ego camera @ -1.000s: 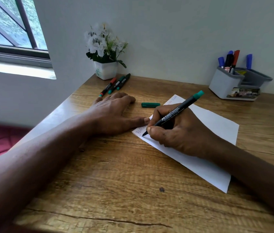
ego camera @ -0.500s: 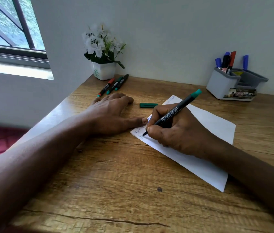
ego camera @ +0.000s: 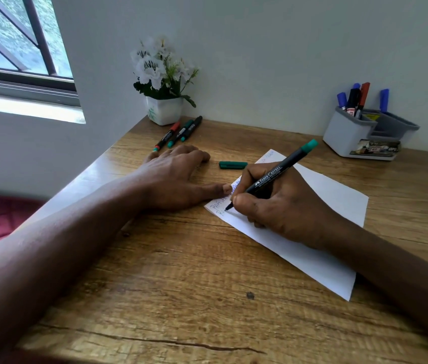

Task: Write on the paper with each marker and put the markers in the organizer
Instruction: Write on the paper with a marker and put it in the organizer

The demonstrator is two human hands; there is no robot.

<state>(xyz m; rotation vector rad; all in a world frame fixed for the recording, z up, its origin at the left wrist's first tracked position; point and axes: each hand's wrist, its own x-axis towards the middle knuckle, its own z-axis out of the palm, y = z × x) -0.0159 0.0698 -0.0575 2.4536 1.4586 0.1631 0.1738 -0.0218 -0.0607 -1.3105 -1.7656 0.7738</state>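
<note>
Partly hidden under the right hand [ego camera: 284,206], the paper [ego camera: 323,195] lies slanted on the desk [ego camera: 181,285]; the faint writing at its left corner is too small to read. That hand grips a green marker [ego camera: 270,174], tip down on the paper, butt end tilted up to the far right. Flat on the desk, fingers spread narrow, the left hand [ego camera: 173,177] holds nothing, its thumb touching the paper's left edge. One green cap [ego camera: 232,165] lies between the hands. At the far right the organizer [ego camera: 349,135] holds five markers upright, three blue, one black, one red; their lower parts are hidden. Three more markers [ego camera: 181,132] lie side by side beside the flower pot [ego camera: 164,110], far left.
</note>
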